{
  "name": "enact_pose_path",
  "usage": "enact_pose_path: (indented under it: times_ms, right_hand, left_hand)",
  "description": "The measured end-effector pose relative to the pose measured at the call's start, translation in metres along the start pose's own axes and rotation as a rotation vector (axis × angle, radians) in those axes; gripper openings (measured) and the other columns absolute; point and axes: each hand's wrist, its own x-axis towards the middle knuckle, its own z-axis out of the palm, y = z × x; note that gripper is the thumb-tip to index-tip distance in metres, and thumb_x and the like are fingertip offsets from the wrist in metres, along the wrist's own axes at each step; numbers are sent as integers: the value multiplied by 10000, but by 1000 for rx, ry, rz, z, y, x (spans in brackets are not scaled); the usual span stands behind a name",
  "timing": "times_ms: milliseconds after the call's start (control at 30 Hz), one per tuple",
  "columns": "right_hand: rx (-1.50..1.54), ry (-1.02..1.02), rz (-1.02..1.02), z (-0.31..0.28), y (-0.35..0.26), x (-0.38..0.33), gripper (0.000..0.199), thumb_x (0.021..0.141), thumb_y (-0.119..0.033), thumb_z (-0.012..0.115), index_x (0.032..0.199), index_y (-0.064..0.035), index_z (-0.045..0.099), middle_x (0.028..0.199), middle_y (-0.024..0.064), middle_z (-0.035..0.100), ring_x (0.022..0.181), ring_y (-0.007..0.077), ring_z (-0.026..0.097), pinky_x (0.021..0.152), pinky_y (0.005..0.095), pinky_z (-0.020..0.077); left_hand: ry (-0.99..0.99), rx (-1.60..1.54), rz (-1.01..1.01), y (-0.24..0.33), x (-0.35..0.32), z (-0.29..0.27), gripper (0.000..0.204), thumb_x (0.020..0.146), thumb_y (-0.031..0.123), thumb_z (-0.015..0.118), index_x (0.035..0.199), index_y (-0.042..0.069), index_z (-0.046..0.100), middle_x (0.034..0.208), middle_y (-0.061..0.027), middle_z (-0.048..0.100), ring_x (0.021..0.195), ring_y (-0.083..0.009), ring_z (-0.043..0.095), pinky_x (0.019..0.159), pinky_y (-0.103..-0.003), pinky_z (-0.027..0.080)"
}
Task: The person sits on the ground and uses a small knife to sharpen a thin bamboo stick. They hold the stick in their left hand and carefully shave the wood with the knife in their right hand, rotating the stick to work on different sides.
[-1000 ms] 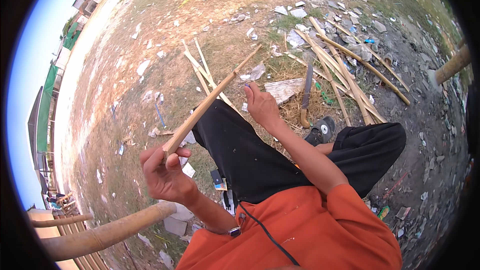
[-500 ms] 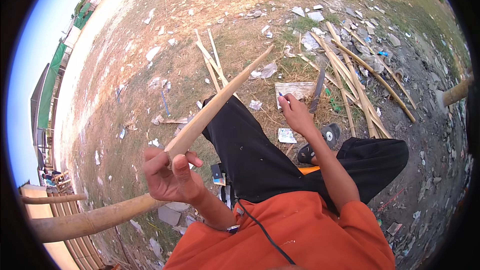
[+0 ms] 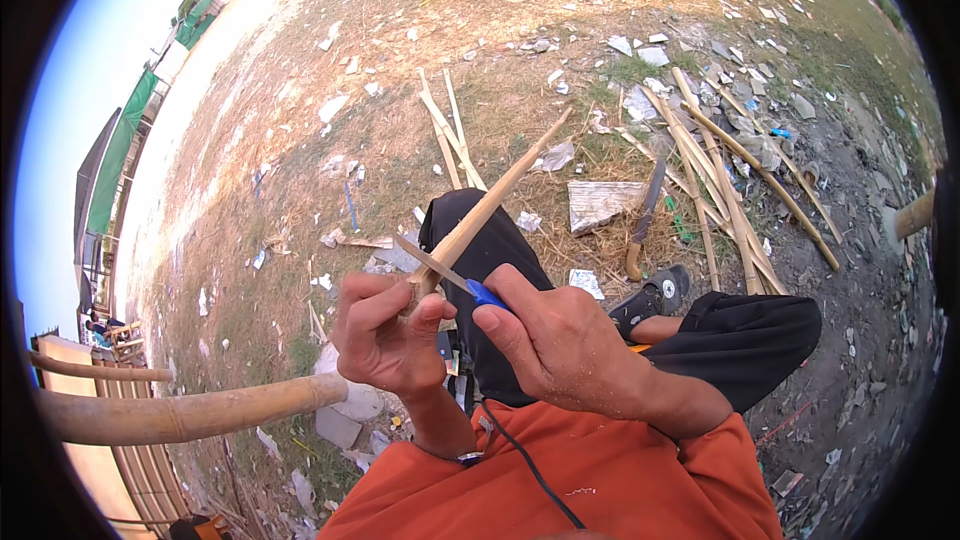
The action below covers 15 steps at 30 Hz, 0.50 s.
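Observation:
A long pale bamboo strip (image 3: 497, 191) slants up and away over my bent left leg, its near end pinched by my left hand (image 3: 388, 338). My right hand (image 3: 560, 345) is closed round the blue handle of a small knife (image 3: 486, 294). The knife's narrow blade lies across the strip, close to the left fingers. Whether the edge bites into the bamboo, I cannot tell.
Split bamboo strips (image 3: 735, 205) lie piled at the right, with a few more (image 3: 447, 130) ahead. A machete (image 3: 648, 205) rests beside a flat whitish board (image 3: 605, 204) near my sandal (image 3: 660, 300). A thick bamboo pole (image 3: 200, 412) extends at left. Litter covers the ground.
My right hand has come from beyond my knee, left and closer, bringing the knife blade onto the bamboo strip. The left hand still grips the strip's near end. The whole view has shifted slightly.

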Motion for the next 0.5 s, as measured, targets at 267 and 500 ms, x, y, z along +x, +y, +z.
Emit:
enact_pose_path:
  times_ms: [267,500]
  right_hand:
    - [-335,79,195,3,29,7,263,1007,-288,455,921,-40,453,553,177,544,494,411,559,426,486,408]
    - [-65,76,-4,0,13,-2,243,1000,-265,475,914,-39,445,548,182,535,487,402,554,425,483,399]
  left_hand:
    - [-10,-12,-28,2,3,0,260,720,100,827,862,-18,645,748,-112,600,645,-160,545,566,-256,426]
    - [5,0,-32,4,3,4,314,677,145,856,847,-5,639,745,-107,586,661,-174,566,602,-284,468]
